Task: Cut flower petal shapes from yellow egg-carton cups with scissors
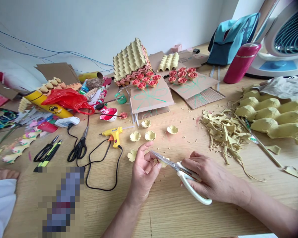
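My right hand (205, 173) is closed round white-handled scissors (187, 188), whose slightly parted blades point left toward my other hand. Thumb and fingers of my left hand (145, 168) are drawn together at the blade tips; whatever they pinch is mostly hidden. Behind the blades shows a pale yellow petal-edged piece (166, 162); whether it is held or lies on the table I cannot tell. Just beyond are pale cut egg-carton flower cups, among them one cup (150, 135) and another (172, 129). A further petalled cup (132, 155) sits left of my left hand.
A yellow glue gun (116, 135) with a looping cord and black scissors (78, 148) lie left. Red paper flowers (146, 80) stand on cardboard (151, 99). Carton scraps (222, 132) and egg trays (280, 115) are right. Another person's sleeve (2, 201) shows at left.
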### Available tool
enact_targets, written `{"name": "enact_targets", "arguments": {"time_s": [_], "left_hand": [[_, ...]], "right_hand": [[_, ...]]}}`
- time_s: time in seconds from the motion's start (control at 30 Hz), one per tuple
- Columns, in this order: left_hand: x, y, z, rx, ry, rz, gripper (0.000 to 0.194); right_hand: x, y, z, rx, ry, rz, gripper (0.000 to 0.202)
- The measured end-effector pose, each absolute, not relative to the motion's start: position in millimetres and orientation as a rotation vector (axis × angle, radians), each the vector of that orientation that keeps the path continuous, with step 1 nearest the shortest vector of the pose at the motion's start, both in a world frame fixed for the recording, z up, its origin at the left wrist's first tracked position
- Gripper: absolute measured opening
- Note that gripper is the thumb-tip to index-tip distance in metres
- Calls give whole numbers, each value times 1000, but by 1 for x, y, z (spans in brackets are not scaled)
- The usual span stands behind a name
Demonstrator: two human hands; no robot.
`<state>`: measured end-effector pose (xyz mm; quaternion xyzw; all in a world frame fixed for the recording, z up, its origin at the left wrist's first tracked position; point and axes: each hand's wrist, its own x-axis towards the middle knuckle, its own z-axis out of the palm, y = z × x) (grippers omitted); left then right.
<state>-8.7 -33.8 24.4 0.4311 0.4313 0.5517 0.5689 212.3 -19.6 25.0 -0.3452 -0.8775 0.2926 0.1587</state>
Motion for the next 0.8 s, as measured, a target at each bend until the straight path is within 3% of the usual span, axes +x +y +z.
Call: {"name": "enact_targets", "arguments": {"time_s": [0.2, 0.3, 0.4, 0.53, 0.8], "left_hand": [[-12, -31, 26, 945, 924, 1223, 51], [-13, -29, 25, 848, 825, 1137, 40], [-15, -29, 23, 811, 774, 1068, 28], [-14, -31, 22, 861, 860, 1056, 31], [-7, -34, 25, 1082, 930, 1015, 37]], "right_hand": [[212, -17, 33, -1069, -2173, 1416, 38], [215, -14, 33, -989, -1885, 1917, 48], [219, -13, 28, -863, -1697, 2162, 56], [219, -13, 28, -911, -1611, 2035, 56], [210, -14, 37, -1048, -1743, 1462, 31]]}}
